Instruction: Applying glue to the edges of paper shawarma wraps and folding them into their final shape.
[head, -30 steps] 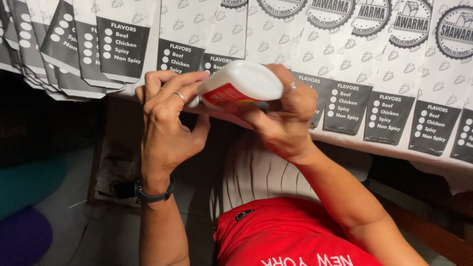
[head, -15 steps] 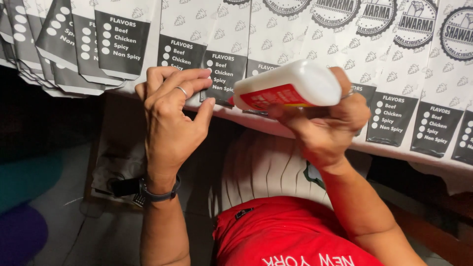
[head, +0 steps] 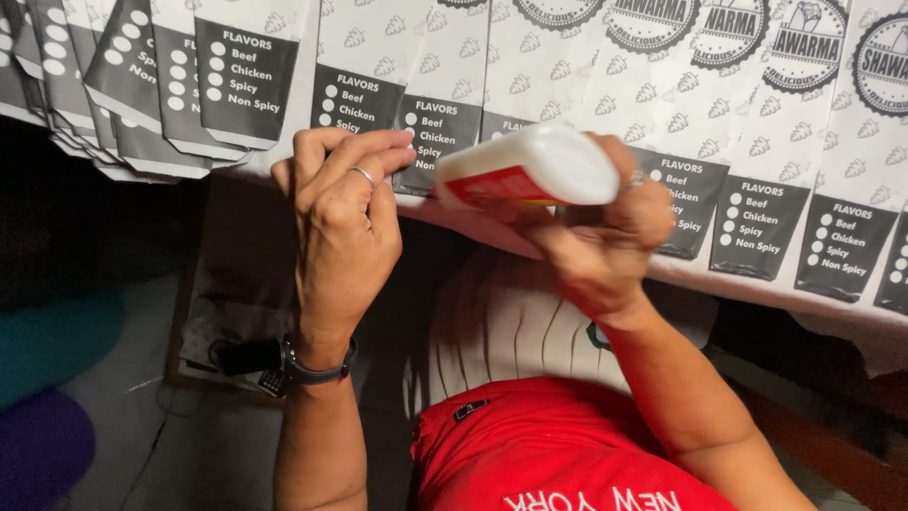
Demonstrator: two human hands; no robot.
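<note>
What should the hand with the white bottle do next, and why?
Probably tip the glue bottle nozzle down onto the paper bag flap. The right hand holds the bottle sideways just above the row of bags, while the left hand's fingertips pin that flap flat, so it seems ready.
</note>
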